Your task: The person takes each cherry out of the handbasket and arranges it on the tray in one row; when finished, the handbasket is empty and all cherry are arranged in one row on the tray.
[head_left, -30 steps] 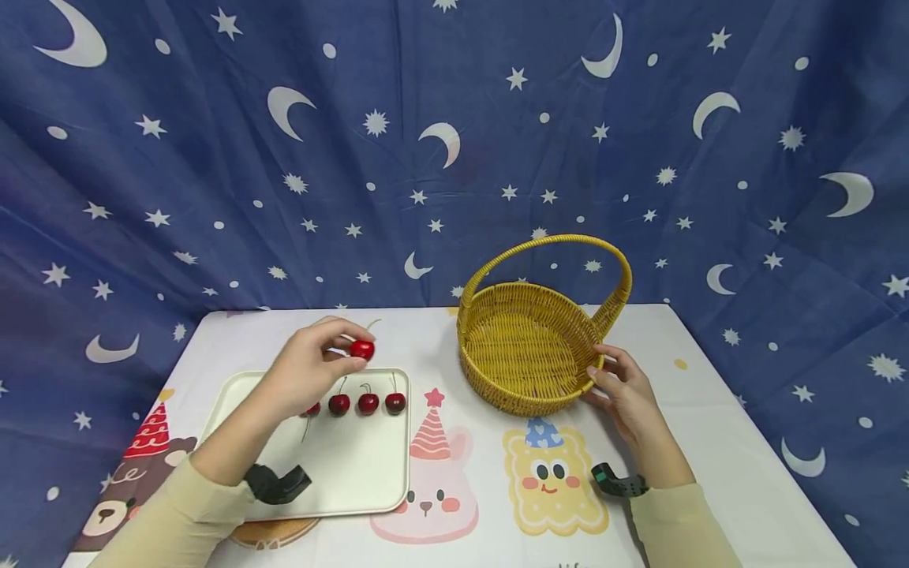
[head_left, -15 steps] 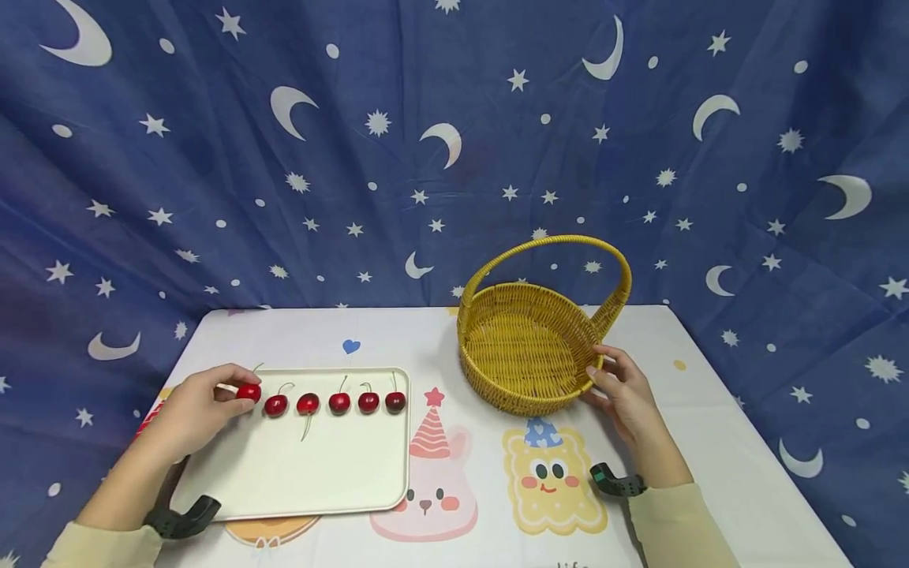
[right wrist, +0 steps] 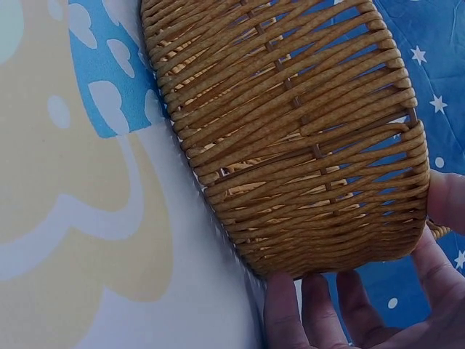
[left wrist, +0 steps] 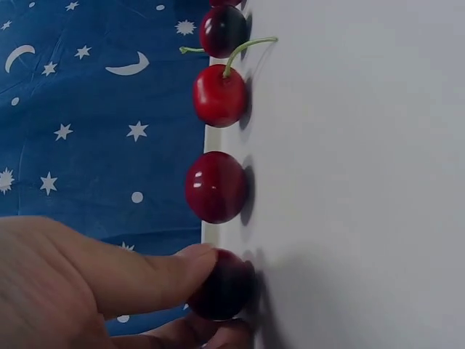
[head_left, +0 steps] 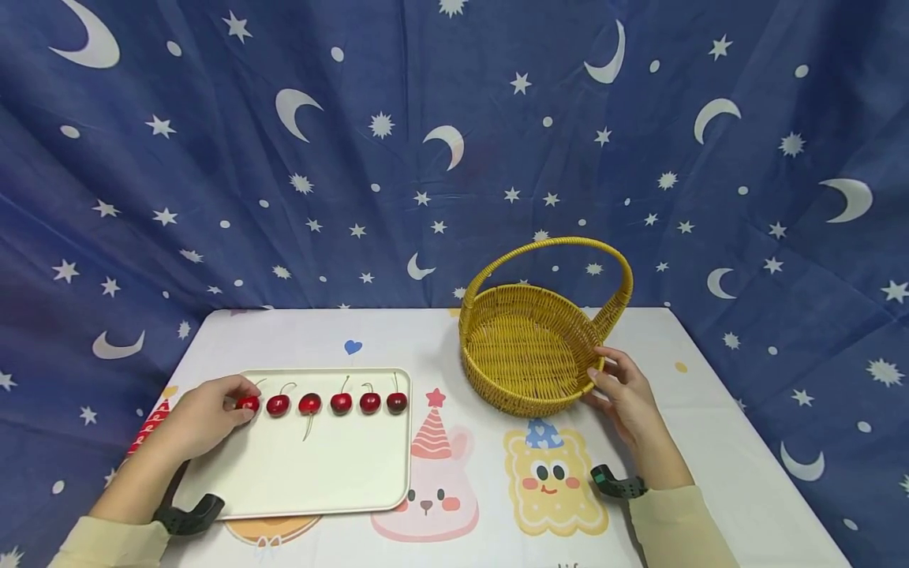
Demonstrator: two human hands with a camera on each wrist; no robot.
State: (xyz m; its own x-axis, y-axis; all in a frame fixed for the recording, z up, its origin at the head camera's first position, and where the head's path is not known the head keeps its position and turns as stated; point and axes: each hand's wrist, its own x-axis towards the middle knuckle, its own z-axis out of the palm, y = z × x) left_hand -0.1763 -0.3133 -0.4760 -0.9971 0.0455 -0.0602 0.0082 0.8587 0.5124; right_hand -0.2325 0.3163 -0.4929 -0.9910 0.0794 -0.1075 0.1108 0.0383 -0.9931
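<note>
My left hand pinches a red cherry between thumb and fingers at the left end of a row on a cream tray. In the left wrist view that cherry sits against the tray surface, thumb over it. Several more cherries with stems run to the right, the nearest being a dark red cherry. On the right, my right hand grips the rim of a yellow wicker basket. The right wrist view shows fingers under the woven wall and the thumb over the rim.
A tall arched handle rises over the basket, whose inside shows only woven bottom. The white tablecloth carries printed cartoon figures. A blue curtain with moons and stars stands behind the table.
My left hand has carried the cherry from above the tray's back edge left and down to the row's left end, onto the tray. My right hand and the basket stay put.
</note>
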